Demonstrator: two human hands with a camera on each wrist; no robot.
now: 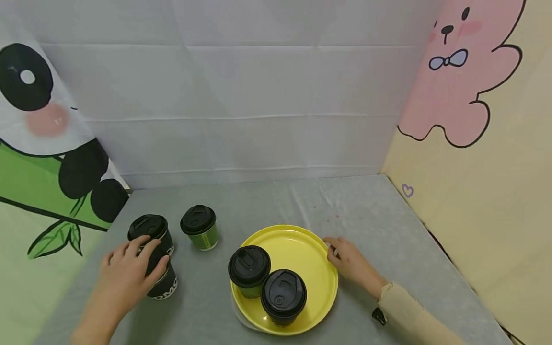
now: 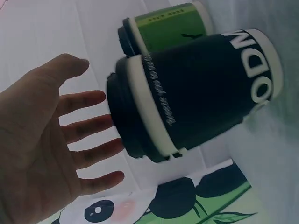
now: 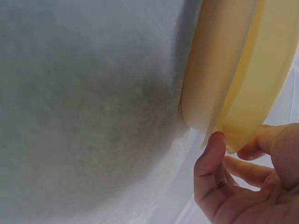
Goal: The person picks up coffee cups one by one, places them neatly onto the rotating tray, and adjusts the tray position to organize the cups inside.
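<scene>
My left hand (image 1: 122, 275) reaches over the nearer of two black paper cups with lids, its fingers spread. In the left wrist view the fingertips are close to the lid of this black cup (image 2: 201, 84); whether they touch it is hard to tell. The other black cup (image 1: 148, 225) stands just behind. A smaller green cup (image 1: 204, 238) with a black lid is to their right. My right hand (image 1: 351, 261) pinches the right rim of a round yellow tray (image 1: 319, 287). On the tray stand a green lidded cup (image 1: 249, 268) and a dark lidded cup (image 1: 283, 297).
Beneath the yellow tray shows a pale round base (image 3: 210, 70). Everything stands on a grey cloth-covered table (image 1: 345, 206). A white sheet (image 1: 258, 96) hangs behind, with a panda print on the left and a pink bear on the right wall.
</scene>
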